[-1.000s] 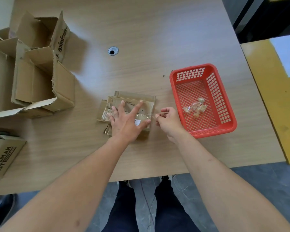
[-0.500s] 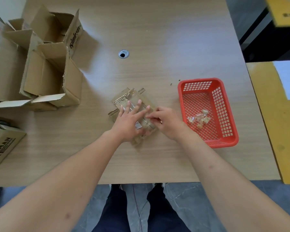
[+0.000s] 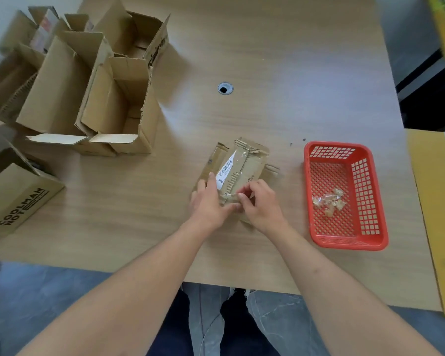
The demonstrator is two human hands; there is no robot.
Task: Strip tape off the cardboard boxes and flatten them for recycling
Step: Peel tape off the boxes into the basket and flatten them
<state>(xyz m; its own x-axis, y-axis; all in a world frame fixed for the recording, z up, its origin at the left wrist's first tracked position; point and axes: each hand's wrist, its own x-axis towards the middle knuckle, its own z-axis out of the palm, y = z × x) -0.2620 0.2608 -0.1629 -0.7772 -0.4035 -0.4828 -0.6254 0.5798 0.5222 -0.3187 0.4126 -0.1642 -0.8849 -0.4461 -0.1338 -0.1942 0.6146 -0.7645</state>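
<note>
A small flattened cardboard box (image 3: 244,165) with a white barcode label lies on the wooden table (image 3: 280,60) in front of me, turned at an angle. My left hand (image 3: 207,201) grips its near left edge. My right hand (image 3: 258,201) pinches a strip of clear tape (image 3: 230,194) at the box's near end; the strip is partly lifted off the cardboard. My fingers hide the near end of the box.
A red plastic basket (image 3: 344,240) to the right holds crumpled tape scraps (image 3: 329,200). Several open cardboard boxes (image 3: 113,98) stand at the far left, and a printed box (image 3: 13,199) sits at the left edge. A cable hole (image 3: 225,88) is mid-table. A yellow surface (image 3: 432,201) adjoins on the right.
The small box has been rotated from lying square to angled. My right hand moved from beside it onto its near end and took hold of the tape. My left hand shifted to the box's edge.
</note>
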